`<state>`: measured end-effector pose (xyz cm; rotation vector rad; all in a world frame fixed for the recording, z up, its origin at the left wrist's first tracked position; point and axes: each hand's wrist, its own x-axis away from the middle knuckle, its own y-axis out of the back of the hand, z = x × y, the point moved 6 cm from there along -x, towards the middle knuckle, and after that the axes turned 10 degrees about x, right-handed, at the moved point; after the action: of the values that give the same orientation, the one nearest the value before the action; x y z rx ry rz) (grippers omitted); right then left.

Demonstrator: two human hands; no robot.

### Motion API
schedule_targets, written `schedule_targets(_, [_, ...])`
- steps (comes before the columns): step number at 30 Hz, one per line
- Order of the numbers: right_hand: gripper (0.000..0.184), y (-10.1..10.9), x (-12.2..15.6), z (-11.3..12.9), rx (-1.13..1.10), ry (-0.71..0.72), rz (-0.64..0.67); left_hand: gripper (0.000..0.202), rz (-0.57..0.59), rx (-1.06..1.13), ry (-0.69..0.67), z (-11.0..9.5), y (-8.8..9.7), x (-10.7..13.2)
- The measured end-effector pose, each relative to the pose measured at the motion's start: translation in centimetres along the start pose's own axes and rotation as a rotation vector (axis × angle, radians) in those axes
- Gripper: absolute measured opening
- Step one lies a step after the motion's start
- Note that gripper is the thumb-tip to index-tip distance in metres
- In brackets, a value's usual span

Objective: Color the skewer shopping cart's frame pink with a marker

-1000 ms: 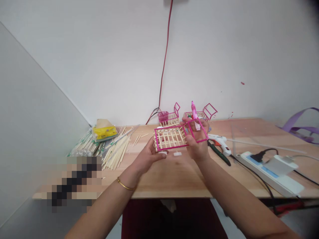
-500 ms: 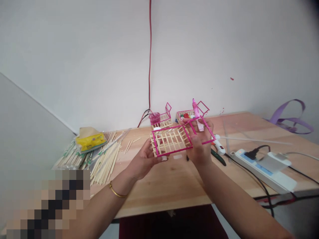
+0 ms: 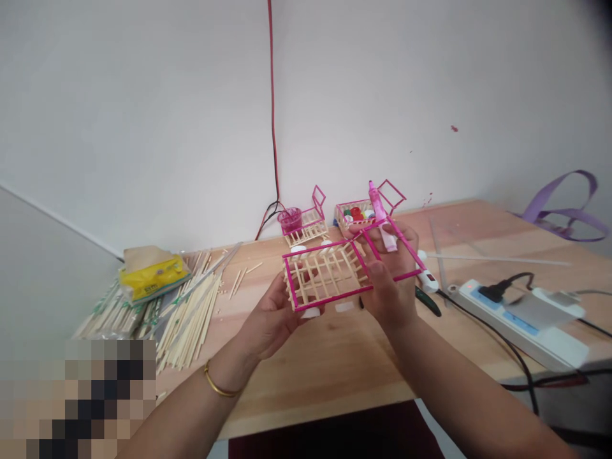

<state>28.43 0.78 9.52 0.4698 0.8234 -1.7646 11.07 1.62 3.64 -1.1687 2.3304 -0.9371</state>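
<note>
Above the table I hold a small basket-like model of pale wooden sticks [image 3: 333, 299], its rim and the square loop at its right end coloured pink. My left hand [image 3: 268, 322] is closed on the left end, the thumb along the lower edge. My right hand [image 3: 393, 296] grips the right end by the pink loop. A pink marker [image 3: 377, 203] also sits in the right hand, tilted, its dark tip upward; the fingers partly hide it. Behind stand two similar stick models, one [image 3: 306, 234] beside a pink cup [image 3: 290, 220], the other [image 3: 342, 213] holding small coloured pots.
Loose sticks [image 3: 191, 325] and a yellow tissue pack [image 3: 155, 277] lie at the left. A white glue gun [image 3: 427, 279], a dark green-handled tool [image 3: 428, 301] and a power strip [image 3: 521, 325] with cables are at the right. A purple strap [image 3: 540, 197] lies farther back.
The view has shifted slightly, so the background sits differently. Both hands keep their grip on the stick model, and the marker stays in my right hand.
</note>
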Motion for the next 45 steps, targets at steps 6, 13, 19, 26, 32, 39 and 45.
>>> schedule_targets(6, [0.045, -0.5, 0.3, 0.2, -0.005, 0.02, 0.036, 0.052, -0.084, 0.025, -0.043, -0.1, 0.6, -0.1])
schedule_targets(13, [0.045, -0.7, 0.5, 0.0, 0.027, -0.046, 0.058, 0.045, -0.151, -0.006, -0.1, 0.0, 1.5, -0.3])
schedule_targets(19, [0.046, -0.8, 0.8, -0.1, 0.046, -0.079, 0.062, 0.041, -0.216, 0.008, -0.098, 0.1, 1.5, -0.3])
schedule_targets(26, [0.046, -0.7, 0.9, -0.5, -0.01, -0.094, 0.024, 0.041, -0.223, -0.046, -0.111, -0.1, 1.3, -0.4])
schedule_targets(32, [0.047, -0.7, 0.7, -0.9, 0.024, -0.154, 0.015, 0.041, -0.217, -0.069, -0.139, -0.1, 1.1, -0.3])
schedule_targets(39, [0.046, -0.6, 0.5, -1.6, 0.019, -0.186, 0.014, 0.038, -0.224, -0.09, -0.172, -0.1, 1.4, -0.3])
schedule_targets(45, [0.054, -0.6, 0.6, -1.8, -0.002, -0.194, 0.069, 0.039, -0.253, -0.087, -0.188, -0.3, 1.5, -0.2])
